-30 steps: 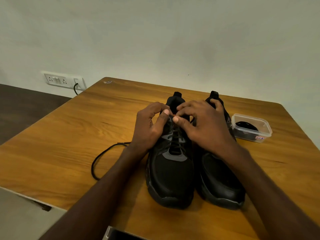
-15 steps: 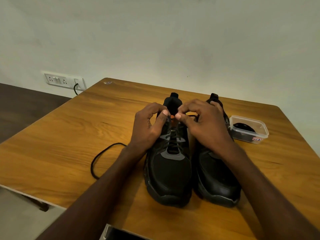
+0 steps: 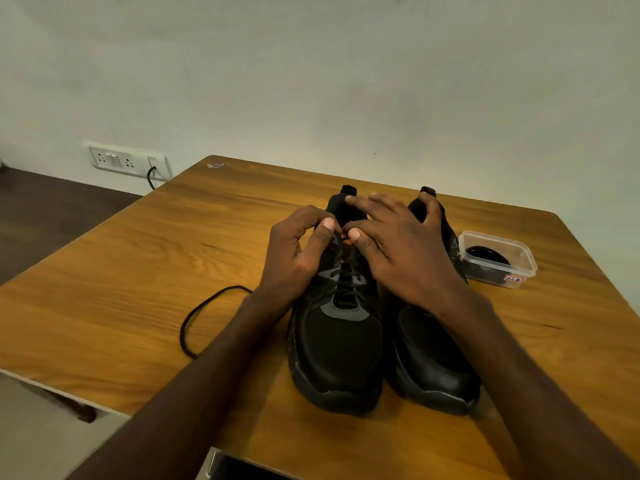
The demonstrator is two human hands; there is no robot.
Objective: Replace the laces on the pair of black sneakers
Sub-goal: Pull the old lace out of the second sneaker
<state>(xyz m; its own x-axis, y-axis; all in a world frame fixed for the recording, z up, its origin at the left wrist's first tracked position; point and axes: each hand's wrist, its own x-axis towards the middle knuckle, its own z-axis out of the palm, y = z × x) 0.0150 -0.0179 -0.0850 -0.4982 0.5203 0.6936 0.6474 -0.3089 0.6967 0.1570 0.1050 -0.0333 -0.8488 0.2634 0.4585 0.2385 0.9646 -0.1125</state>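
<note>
Two black sneakers stand side by side on the wooden table [image 3: 138, 258], toes towards me. The left sneaker [image 3: 337, 344] has a black lace threaded through its lower eyelets. My left hand [image 3: 298, 258] and my right hand [image 3: 398, 251] meet over its top eyelets, thumbs almost touching beside a small orange spot. My left hand's fingers are curled and pinch the lace at the collar. My right hand's thumb and forefinger pinch there too, its other fingers spread over the right sneaker [image 3: 433, 362]. A loose end of black lace [image 3: 197, 313] curves across the table to the left.
A clear plastic box [image 3: 498, 259] holding a dark coiled lace sits to the right of the sneakers. A wall socket [image 3: 124, 162] with a plugged cable is at the far left. A dark flat object [image 3: 242, 469] lies at the near table edge.
My hands have shifted slightly up the left sneaker towards its collar, and my right hand's fingers have spread wider. An orange spot now shows between my thumbs. The sneakers stay put.
</note>
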